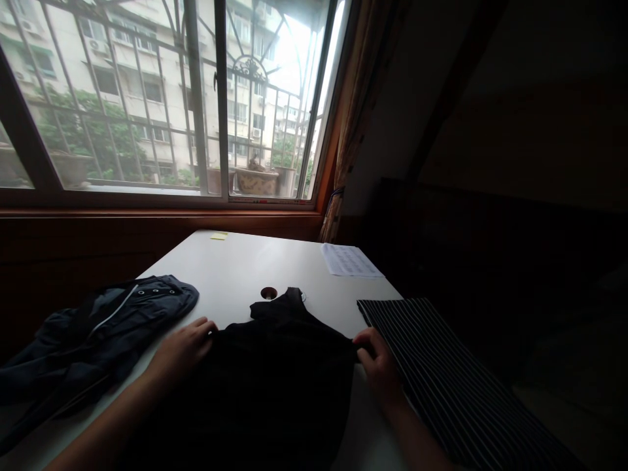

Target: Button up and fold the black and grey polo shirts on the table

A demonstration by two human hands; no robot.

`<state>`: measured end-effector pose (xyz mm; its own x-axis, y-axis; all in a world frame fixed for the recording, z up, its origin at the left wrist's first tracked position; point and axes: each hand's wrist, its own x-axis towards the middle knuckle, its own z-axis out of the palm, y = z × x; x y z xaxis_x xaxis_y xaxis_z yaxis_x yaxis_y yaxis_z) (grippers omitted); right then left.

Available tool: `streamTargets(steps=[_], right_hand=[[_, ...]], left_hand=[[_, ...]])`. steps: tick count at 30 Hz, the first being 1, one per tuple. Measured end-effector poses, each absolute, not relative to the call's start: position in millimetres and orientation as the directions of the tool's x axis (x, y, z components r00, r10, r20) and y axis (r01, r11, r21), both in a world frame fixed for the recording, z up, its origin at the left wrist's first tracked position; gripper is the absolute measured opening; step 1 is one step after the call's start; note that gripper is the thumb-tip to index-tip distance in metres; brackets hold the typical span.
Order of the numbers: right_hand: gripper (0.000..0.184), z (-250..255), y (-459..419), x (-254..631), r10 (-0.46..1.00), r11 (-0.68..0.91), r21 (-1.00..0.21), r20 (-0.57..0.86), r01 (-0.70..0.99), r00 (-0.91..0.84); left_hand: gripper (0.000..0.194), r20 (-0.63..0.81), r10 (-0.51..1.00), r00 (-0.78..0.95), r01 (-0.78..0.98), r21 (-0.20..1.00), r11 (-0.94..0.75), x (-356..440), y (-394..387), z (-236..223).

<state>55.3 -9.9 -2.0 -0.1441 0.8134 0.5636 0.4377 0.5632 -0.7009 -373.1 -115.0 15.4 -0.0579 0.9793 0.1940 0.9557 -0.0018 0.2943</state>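
Observation:
A black garment (275, 373) lies spread over the white table, its narrow neck end pointing toward the window. It is too dark to tell its exact kind. At its left upper edge my left hand (193, 340) is closed, pinching the cloth. My right hand (377, 356) grips the opposite corner between thumb and fingers. The cloth's lower part runs out of view toward me. Close to my right hand lies a dark striped cloth (441, 360), and left of my left hand is a crumpled dark blue garment (112, 327) with metal eyelets and a pale cord.
The white table (235, 268) stands against a barred window (161, 98). Printed sheets (350, 260) lie at its far right, a yellow sticky note (218, 236) at its far left. A round cable hole (269, 293) sits just beyond the garment. A curtain (343, 157) hangs beside the window.

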Motion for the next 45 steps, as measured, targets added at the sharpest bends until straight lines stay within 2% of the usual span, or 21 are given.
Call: streamTargets(steps=[4,6,9,12,18,22,24,27,31,37,41,45], right_hand=[[0.026,-1,-16,53,0.874,0.366,-0.909,0.261,0.200,-0.411],[0.031,-3,-17,49,0.869,0.277,-0.949,0.180,0.151,-0.462],[0.035,-8,-15,42,0.884,0.297,-0.932,0.185,0.210,-0.429],[0.035,-13,-13,37,0.864,0.380,-0.864,0.204,0.331,-0.460],[0.032,-12,-13,35,0.745,0.640,-0.617,0.352,0.458,-0.566],[0.030,-8,-16,35,0.731,0.655,-0.588,0.335,0.474,-0.594],[0.027,-7,-17,35,0.734,0.648,-0.593,0.317,0.478,-0.601],[0.022,-6,-17,35,0.744,0.633,-0.607,0.307,0.481,-0.593],[0.020,-9,-15,37,0.772,0.596,-0.632,0.279,0.495,-0.571],[0.018,-14,-16,38,0.807,0.500,-0.712,0.175,0.494,-0.565],[0.023,-17,-17,39,0.792,0.439,-0.789,0.113,0.431,-0.600],[0.024,-16,-13,37,0.805,0.425,-0.817,0.144,0.390,-0.576]], left_hand=[[0.027,0.287,0.945,-0.155,0.960,0.271,0.075,-384,-114,19],[0.027,0.348,0.928,-0.131,0.973,0.225,0.053,-386,-113,19],[0.028,0.426,0.904,-0.025,0.980,0.187,-0.062,-379,-112,18],[0.027,0.449,0.889,0.091,0.954,0.216,-0.207,-359,-113,16],[0.030,0.370,0.886,0.280,0.851,0.332,-0.407,-296,-124,4],[0.047,0.323,0.837,0.443,0.774,0.334,-0.538,-263,-134,-2],[0.041,0.313,0.794,0.521,0.733,0.312,-0.604,-254,-135,-6],[0.017,0.335,0.750,0.570,0.699,0.281,-0.657,-250,-129,-14],[0.013,0.375,0.746,0.550,0.689,0.300,-0.659,-255,-116,-25],[0.017,0.336,0.880,0.335,0.767,0.446,-0.462,-277,-107,-29],[0.024,0.367,0.899,0.239,0.702,0.574,-0.421,-294,-103,-25],[0.025,0.374,0.886,0.274,0.618,0.638,-0.460,-300,-103,-18]])
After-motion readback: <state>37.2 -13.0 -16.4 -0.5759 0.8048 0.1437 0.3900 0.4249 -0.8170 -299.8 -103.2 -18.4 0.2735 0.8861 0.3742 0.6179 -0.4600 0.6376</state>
